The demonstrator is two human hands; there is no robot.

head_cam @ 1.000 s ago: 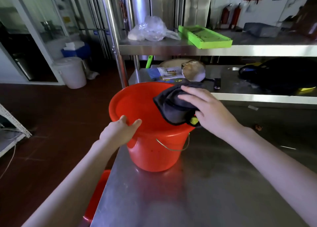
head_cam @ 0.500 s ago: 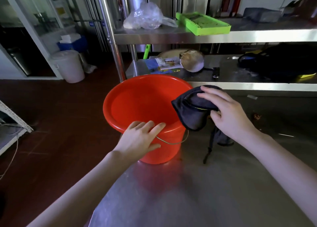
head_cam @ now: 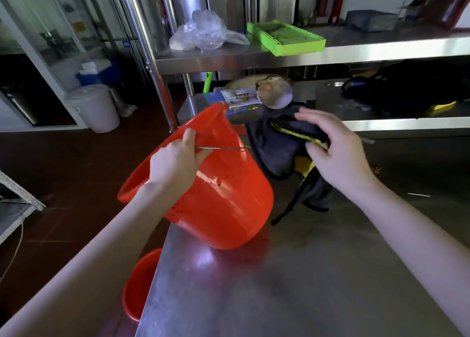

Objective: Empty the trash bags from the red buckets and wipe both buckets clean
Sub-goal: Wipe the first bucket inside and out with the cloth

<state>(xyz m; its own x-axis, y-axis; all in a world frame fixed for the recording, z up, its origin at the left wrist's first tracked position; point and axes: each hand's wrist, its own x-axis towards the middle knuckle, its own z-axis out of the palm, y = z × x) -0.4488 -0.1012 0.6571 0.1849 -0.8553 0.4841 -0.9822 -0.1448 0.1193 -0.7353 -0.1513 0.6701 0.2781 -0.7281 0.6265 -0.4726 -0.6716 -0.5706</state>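
Fingers (head_cam: 190, 138) of my left hand (head_cam: 175, 163) now grip the bucket (head_cam: 223, 204) by its rim, and it has tipped sideways on the table (head_cam: 305, 273). My right hand (head_cam: 340, 158) holds the cloth (head_cam: 277, 148) just beside it. I guess the outside is next.

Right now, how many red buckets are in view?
2. The tilted bucket rests on the table, gripped by the left hand; the floor bucket sits left of the table, partly hidden by its edge.
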